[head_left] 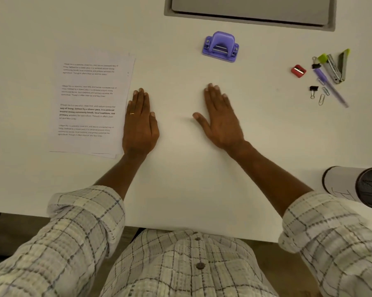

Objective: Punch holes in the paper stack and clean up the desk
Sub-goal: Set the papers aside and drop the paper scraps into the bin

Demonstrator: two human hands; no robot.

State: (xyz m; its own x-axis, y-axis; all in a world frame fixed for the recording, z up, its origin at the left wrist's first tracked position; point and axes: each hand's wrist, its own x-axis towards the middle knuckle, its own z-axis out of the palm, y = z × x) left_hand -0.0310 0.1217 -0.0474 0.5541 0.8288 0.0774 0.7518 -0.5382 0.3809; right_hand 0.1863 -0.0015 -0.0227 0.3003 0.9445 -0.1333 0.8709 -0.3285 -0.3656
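A stack of printed paper sheets (88, 101) lies on the white desk (180, 179) at the left, its edges slightly fanned. My left hand (140, 123) rests flat, palm down, its outer edge touching the stack's right side. My right hand (220, 118) lies flat on the bare desk in the middle, fingers spread, holding nothing. A purple hole punch (221, 47) stands beyond my right hand, apart from it.
At the right lie a red sharpener (298, 70), a green and metal stapler (339, 65), a purple pen (328, 84), black binder clips (313, 91) and paper clips (321, 100). A white cylindrical holder (352, 185) lies on its side at the right edge. A grey hatch (251, 11) is at the back.
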